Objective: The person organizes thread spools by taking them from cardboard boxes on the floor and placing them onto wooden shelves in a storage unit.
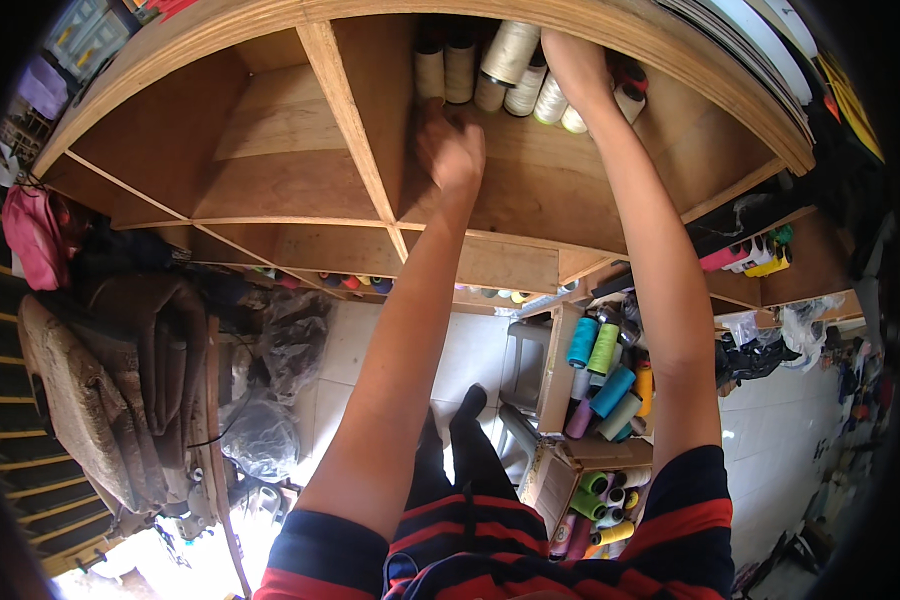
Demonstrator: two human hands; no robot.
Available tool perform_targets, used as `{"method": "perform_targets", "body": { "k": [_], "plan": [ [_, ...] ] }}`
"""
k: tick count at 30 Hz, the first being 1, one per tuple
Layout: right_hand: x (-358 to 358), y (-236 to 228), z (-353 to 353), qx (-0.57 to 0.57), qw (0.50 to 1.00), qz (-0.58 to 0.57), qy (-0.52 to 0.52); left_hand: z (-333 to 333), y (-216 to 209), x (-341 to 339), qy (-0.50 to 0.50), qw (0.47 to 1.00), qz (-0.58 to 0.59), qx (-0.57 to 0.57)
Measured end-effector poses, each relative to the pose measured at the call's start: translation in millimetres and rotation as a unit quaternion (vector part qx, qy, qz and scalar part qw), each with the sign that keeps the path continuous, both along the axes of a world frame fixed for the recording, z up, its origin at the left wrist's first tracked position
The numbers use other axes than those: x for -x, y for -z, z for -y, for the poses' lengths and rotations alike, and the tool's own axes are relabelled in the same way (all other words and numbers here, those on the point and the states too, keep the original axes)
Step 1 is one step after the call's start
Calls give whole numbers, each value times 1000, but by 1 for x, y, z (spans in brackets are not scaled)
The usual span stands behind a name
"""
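Observation:
Inside a wooden shelf compartment, pale thread spools stand in a row at the back. My left hand [451,148] is at the row's left end, its fingers curled, the tips by the base of the leftmost spool [429,75]. What lies inside those fingers, if anything, is hidden. Beside it is another beige spool [459,73]. A cream spool [511,53] lies tilted on top of the row, close to my right hand [574,72]. The right hand reaches in farther to the right, over white spools [549,100]; the shelf's upper edge hides its fingers.
An upright wooden divider [348,120] separates this compartment from the one on the left. Below, a box of colored spools [610,385] and another with green and yellow spools [610,510] stand near my right arm. Dark folded cloth [120,380] hangs at left.

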State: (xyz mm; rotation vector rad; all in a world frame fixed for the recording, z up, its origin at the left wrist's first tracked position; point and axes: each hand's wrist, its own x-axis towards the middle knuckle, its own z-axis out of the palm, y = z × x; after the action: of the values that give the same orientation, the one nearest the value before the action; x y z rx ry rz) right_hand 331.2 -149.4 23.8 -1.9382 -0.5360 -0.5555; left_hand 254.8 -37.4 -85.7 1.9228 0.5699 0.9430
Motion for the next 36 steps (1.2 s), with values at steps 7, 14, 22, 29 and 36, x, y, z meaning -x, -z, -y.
{"method": "perform_targets", "body": {
  "k": [7,14,22,29,36],
  "plan": [
    [18,-6,-17,47,994,-31,-96,-2,-2,4,20,999,-37,-16],
    [33,2,-44,396,918,0,28,3,-1,4,-5,999,-23,-30],
    [-17,19,-58,442,887,78,109,4,0,3,-1,1000,7,-10],
    [-9,-2,-64,440,896,6,61,1,-9,8,38,999,-35,-4],
    [6,-12,-56,285,951,-118,-24,5,1,1,3,999,-43,-20]
  ]
}}
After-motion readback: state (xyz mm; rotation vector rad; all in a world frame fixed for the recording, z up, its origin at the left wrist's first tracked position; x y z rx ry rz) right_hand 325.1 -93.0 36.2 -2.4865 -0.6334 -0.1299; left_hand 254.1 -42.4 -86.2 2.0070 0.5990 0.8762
